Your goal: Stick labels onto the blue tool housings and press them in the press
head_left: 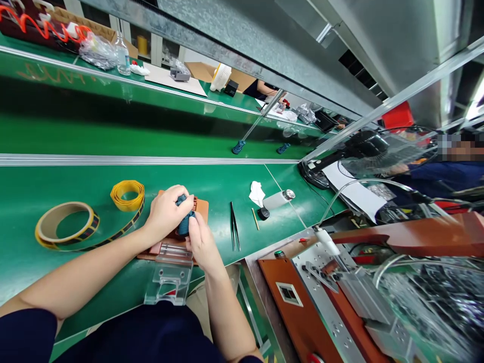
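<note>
A dark-blue plastic part is pinched by both the left hand and the right hand, over the brown fixture. It could be tilted by uneven pressure, or the clear plate nearside of the fixture knocked by a wrist.

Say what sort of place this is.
Probably a factory assembly area: tweezers lie on a long green workbench, and a machine with a perforated metal plate stands just to the right.
</note>
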`<state>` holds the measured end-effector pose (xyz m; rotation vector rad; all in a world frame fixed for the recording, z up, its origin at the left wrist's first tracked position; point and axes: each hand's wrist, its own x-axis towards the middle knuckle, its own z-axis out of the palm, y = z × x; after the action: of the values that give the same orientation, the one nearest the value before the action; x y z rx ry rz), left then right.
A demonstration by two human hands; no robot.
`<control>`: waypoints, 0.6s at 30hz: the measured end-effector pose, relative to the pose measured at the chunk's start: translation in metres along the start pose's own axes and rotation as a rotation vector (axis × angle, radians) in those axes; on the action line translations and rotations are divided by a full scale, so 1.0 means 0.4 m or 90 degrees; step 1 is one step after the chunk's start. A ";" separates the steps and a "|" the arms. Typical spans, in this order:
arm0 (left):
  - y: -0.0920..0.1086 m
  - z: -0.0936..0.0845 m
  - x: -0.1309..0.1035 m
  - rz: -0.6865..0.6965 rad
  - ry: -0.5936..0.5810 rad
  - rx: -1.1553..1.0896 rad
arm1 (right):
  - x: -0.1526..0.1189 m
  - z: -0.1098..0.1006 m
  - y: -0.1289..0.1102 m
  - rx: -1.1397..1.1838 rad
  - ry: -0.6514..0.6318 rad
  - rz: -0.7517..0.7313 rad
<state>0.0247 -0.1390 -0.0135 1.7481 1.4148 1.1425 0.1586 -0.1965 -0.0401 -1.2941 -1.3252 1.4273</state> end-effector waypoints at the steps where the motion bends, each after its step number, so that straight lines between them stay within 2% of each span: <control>1: -0.002 0.001 0.000 -0.002 -0.002 0.005 | 0.002 -0.001 0.002 -0.017 0.006 -0.008; 4: -0.010 0.002 0.007 -0.005 -0.039 -0.045 | 0.003 -0.001 0.012 -0.049 0.032 -0.042; 9: -0.018 0.007 0.017 -0.038 -0.103 -0.243 | -0.013 -0.008 0.020 0.004 0.051 -0.100; 13: -0.009 0.020 0.002 -0.101 -0.140 -0.420 | -0.035 -0.035 0.005 -0.086 0.198 -0.205; 15: -0.002 0.027 -0.012 -0.160 -0.187 -0.508 | -0.044 -0.051 0.001 -0.163 0.258 -0.256; 18: 0.014 0.036 -0.037 -0.215 -0.280 -0.566 | -0.053 -0.068 0.006 -0.255 0.314 -0.319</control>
<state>0.0394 -0.1540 -0.0187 0.9848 0.7103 0.9101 0.1893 -0.2124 -0.0372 -1.3216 -1.4838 0.4728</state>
